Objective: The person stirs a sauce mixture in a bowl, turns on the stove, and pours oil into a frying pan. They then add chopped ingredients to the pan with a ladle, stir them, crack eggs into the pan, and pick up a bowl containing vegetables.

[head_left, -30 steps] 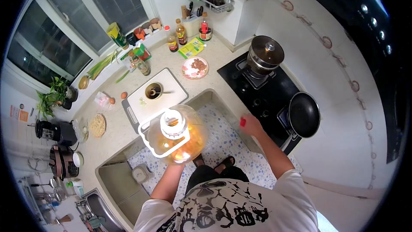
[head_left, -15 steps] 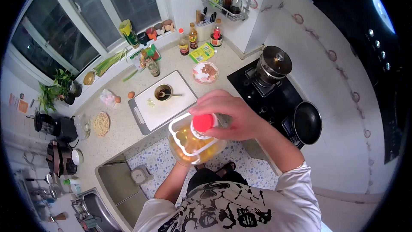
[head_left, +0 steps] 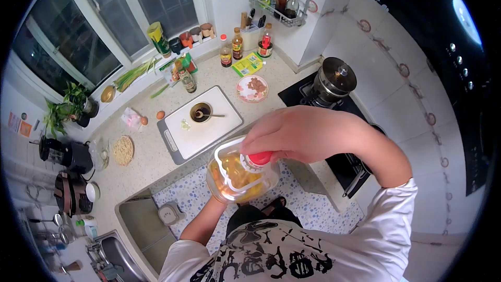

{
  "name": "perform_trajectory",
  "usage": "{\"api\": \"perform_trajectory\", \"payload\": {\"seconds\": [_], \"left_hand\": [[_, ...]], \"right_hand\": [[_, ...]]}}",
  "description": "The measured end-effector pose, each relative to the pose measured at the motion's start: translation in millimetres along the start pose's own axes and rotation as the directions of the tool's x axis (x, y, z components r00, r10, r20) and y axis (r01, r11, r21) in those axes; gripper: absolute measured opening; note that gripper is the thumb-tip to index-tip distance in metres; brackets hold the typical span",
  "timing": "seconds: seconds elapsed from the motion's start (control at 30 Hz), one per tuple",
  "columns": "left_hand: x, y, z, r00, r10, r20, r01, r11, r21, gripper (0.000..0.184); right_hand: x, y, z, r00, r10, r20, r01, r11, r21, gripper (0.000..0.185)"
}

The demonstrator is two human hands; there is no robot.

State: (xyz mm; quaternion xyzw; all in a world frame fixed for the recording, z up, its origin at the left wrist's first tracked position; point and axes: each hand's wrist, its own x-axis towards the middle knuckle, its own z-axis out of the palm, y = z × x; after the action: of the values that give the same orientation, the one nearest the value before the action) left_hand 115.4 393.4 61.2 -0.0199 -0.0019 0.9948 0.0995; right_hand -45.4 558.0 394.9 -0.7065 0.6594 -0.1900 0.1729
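Observation:
A large clear jug of yellow oil (head_left: 235, 177) with a white handle is held in front of my body, above the floor. My left hand (head_left: 219, 204) supports it from below; the jug mostly hides those fingers. From above, my right hand (head_left: 276, 133) closes its fingers around the red cap (head_left: 259, 157). Beyond the jug, a cutting board (head_left: 219, 136) lies on the counter. On it are a small bowl of dark sauce (head_left: 195, 108) with a spoon and some chopped pale pieces (head_left: 185, 124).
Right of the board stand a plate of meat pieces (head_left: 252, 89) and a stove (head_left: 292, 94) with a lidded pot (head_left: 336, 81). A frying pan's handle (head_left: 355, 184) shows beyond my right arm. Noodles (head_left: 123, 150) and an egg (head_left: 160, 115) lie left. Sauce bottles (head_left: 237, 44) stand behind.
My right hand has turned over the cap, its elbow swinging outward to the right and the forearm now covering the frying pan. The jug has shifted slightly right and tilted a little.

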Motion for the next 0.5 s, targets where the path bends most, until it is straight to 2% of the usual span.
{"api": "perform_trajectory", "payload": {"seconds": [0.3, 0.4, 0.5], "left_hand": [[-5, 6, -6, 1.0, -0.011, -0.015, 0.011, 1.0, -0.007, 0.058], [-4, 7, -8, 1.0, -0.013, -0.019, 0.013, 1.0, -0.012, 0.058], [0, 7, -11, 0.999, -0.021, -0.025, 0.021, 1.0, -0.013, 0.058]], "right_hand": [[10, -19, -18, 0.974, 0.066, 0.215, -0.05, 0.995, -0.081, 0.047], [6, -18, -11, 0.992, -0.033, 0.123, 0.05, 0.989, -0.142, 0.04], [3, -18, -9, 0.988, 0.084, 0.127, -0.06, 0.981, -0.184, 0.03]]}}
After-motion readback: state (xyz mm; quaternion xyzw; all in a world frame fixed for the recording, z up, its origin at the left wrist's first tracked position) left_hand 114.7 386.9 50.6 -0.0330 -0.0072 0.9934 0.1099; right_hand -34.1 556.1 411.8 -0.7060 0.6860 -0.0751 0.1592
